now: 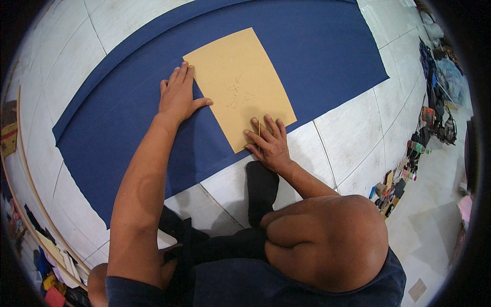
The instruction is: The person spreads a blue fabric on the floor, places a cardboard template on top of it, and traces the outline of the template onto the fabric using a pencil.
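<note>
A tan paper sheet (225, 66) with handwriting on it lies flat on a dark blue cloth (327, 46), its lower end near the cloth's front edge. My left hand (179, 94) rests at the sheet's left edge. Its fingertips touch the upper left corner, and the thumb is stretched onto the paper. On the lower right part of the sheet lies my right hand (269, 143), fingers spread and pressing down. A thin yellowish stick (259, 125), like a pencil, is tucked between those fingers; its exact kind is unclear.
The cloth is spread over white floor tiles (348, 123), with a fold along its far side. My black-socked foot (261, 189) stands just short of the cloth. Assorted clutter (396, 189) lines the right side. A long wooden strip (38, 189) runs along the left.
</note>
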`<state>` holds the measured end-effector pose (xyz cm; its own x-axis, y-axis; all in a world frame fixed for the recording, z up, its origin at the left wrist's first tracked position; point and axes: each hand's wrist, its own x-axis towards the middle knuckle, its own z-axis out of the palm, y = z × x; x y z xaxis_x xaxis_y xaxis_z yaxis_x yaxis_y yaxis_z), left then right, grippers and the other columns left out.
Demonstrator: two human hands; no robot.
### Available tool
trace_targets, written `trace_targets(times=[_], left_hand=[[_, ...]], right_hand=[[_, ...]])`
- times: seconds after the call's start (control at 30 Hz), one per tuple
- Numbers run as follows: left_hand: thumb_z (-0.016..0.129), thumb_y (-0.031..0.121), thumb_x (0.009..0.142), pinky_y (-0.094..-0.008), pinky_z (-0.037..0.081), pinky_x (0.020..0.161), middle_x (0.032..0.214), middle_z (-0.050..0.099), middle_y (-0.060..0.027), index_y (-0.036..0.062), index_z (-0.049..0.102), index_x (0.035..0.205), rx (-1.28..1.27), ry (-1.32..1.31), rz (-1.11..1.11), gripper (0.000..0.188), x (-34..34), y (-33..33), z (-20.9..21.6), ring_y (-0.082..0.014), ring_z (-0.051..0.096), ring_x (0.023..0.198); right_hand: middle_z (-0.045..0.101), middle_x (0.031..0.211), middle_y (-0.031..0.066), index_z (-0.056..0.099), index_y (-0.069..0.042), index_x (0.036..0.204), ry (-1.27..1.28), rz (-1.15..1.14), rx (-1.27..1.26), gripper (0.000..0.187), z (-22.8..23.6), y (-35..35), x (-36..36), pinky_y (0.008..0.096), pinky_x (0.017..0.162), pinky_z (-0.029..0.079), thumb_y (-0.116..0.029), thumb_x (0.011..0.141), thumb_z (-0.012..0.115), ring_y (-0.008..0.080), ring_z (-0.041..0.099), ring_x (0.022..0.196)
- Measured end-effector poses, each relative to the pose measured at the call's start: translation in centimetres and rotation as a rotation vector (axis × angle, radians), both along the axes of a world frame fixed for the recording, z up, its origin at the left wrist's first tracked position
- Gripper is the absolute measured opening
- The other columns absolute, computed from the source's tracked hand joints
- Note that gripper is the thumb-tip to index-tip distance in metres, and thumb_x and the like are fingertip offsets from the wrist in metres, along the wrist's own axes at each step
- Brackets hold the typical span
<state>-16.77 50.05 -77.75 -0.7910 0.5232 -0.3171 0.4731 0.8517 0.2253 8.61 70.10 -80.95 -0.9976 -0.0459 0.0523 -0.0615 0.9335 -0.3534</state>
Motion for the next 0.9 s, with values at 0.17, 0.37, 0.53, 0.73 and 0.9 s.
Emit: trace_targets(times=[0.17,0.37,0.53,0.73,0.9], left_hand=[[0.086,0.056,0.071,-0.0546,0.029,0.120,0.168,0.028,-0.0125,0.0078,0.030,0.161,0.001,0.013,-0.009,0.116,-0.1,0.0,0.1,-0.0287,0.026,0.155],[0.087,0.054,0.071,-0.0568,0.029,0.119,0.165,0.031,-0.0188,0.0091,0.038,0.158,-0.040,0.055,-0.075,0.109,0.2,0.7,1.6,-0.0337,0.031,0.153],[0.089,0.037,0.075,-0.0475,0.040,0.115,0.163,0.032,-0.0214,0.0001,0.046,0.149,-0.051,0.076,-0.281,0.093,-0.4,2.9,0.6,-0.0380,0.033,0.150],[0.095,0.037,0.065,-0.0473,0.048,0.112,0.153,0.035,-0.0302,0.0007,0.034,0.154,-0.014,-0.142,-0.109,0.114,-0.2,5.9,1.8,-0.0431,0.039,0.144],[0.098,0.038,0.060,-0.0482,0.049,0.110,0.153,0.031,-0.0347,0.0039,0.027,0.158,-0.104,-0.141,-0.083,0.126,0.5,6.9,2.8,-0.0511,0.036,0.143]], right_hand=[[0.053,0.152,0.0067,0.067,-0.026,0.131,0.014,0.000,0.016,0.048,-0.2,0.1,-0.1,0.0622,0.118,0.026,-0.041,0.087,0.078,0.0382,0.041,0.144],[0.054,0.151,0.0068,0.067,-0.026,0.131,0.019,-0.006,0.042,0.047,0.3,0.0,-0.1,0.0621,0.117,0.028,-0.040,0.088,0.077,0.0381,0.042,0.143],[0.054,0.150,0.0068,0.067,-0.026,0.131,0.019,-0.006,0.041,0.046,0.8,0.0,-0.4,0.0625,0.116,0.029,-0.039,0.088,0.077,0.0381,0.043,0.143],[0.054,0.150,0.0111,0.063,-0.021,0.137,0.008,0.021,0.045,0.049,1.1,0.2,-0.4,0.0614,0.116,0.030,-0.038,0.092,0.072,0.0398,0.044,0.141],[0.052,0.150,0.0141,0.060,-0.017,0.141,-0.082,-0.038,-0.233,0.050,1.3,1.5,-1.6,0.0579,0.116,0.030,-0.036,0.095,0.066,0.0416,0.043,0.140]])
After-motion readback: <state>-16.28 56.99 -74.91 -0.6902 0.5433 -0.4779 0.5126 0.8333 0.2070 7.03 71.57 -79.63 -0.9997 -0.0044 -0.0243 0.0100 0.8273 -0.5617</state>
